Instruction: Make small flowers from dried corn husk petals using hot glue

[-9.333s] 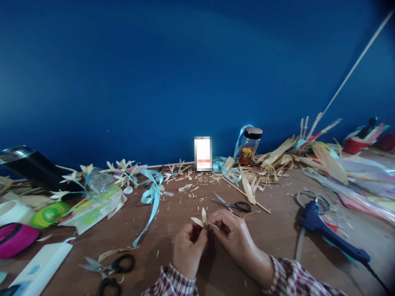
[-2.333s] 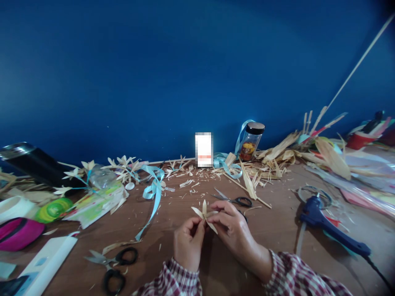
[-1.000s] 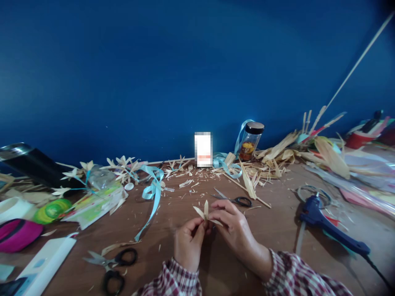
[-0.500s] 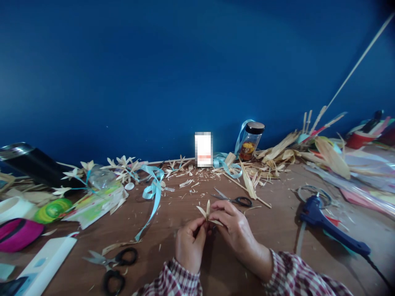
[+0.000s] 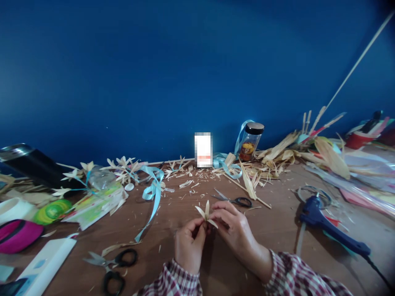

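Observation:
A small pale flower of dried corn husk, with a few pointed petals, stands upright between my hands. My left hand is closed, pinching the flower's base between thumb and fingers. From the right, my right hand reaches in with bent fingers at the petals and the base; its thumb is mostly hidden behind the flower. Just beyond my right hand lies a pair of scissors with black handles. A second pair of scissors rests at the left of my left hand.
A blue glue gun lies at right with its cord. Light blue ribbon, finished husk flowers, a jar and loose corn husks line the wall. A white power strip sits front left.
The flower has tilted slightly left, and its right petal shows more openly beside my right fingers. My right fingertips have shifted a little at the petals; my left hand keeps its pinch.

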{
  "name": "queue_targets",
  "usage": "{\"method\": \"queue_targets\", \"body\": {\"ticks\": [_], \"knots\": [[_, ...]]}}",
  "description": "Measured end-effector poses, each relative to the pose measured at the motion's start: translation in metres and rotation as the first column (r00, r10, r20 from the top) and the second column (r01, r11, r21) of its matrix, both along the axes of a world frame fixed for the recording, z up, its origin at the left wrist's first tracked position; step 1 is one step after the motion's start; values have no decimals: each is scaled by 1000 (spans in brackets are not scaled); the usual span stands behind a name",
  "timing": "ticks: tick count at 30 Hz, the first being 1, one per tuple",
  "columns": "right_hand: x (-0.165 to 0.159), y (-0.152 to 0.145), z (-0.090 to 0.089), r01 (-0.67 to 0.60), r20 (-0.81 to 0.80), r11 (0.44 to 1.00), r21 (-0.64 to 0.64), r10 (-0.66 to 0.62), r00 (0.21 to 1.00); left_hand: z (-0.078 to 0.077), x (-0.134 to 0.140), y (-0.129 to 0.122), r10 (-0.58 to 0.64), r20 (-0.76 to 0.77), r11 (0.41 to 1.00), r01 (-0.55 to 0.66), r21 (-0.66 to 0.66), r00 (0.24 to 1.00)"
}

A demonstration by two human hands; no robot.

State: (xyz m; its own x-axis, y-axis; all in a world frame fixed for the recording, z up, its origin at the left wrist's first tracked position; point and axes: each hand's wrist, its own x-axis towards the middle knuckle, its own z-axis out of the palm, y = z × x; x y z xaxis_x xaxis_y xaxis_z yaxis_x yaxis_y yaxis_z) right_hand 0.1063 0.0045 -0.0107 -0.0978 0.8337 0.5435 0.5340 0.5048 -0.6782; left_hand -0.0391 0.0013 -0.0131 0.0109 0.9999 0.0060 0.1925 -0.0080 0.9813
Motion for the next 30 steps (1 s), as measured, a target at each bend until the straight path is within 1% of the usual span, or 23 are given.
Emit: {"method": "queue_targets", "body": {"ticks": [6, 11, 13, 17, 21, 23, 25, 26, 29, 30], "knots": [[0, 0, -1, -9, -8, 1000, 5, 9, 1000, 2, 1, 0, 16, 28, 1000, -16, 8, 999], [-2, -2, -4, 22, -72, 995, -95, -29, 997, -1, -2, 0, 47, -12, 998, -47, 34, 999], [-4, -3, -5, 16, -135, 988, -151, -37, 990, -3, -4, -1, 62, -58, 996, -59, 66, 996], [-7, -4, -6, -74, -287, 971, -229, 5, 958, -2, -5, -3, 75, -156, 985, -49, 168, 985], [-8, -4, -7, -134, -346, 959, -249, 41, 937, 1, -5, -4, 91, -165, 964, -45, 261, 982], [-7, -4, -5, -128, -333, 958, -257, 37, 942, 1, -5, -4, 85, -168, 962, -38, 269, 982], [-6, -3, -2, -93, -274, 964, -250, 22, 962, 0, -5, -3, 61, -170, 970, -19, 243, 983], [-6, -3, -1, -72, -233, 972, -224, 18, 972, -1, -5, -3, 48, -172, 974, -9, 225, 984], [-4, -3, 0, -33, -149, 996, -86, 20, 989, -2, -6, -2, 36, -178, 982, -3, 187, 983], [-4, -3, 0, -33, -145, 997, -65, 24, 989, -2, -5, -2, 37, -177, 985, -5, 175, 984]]}}
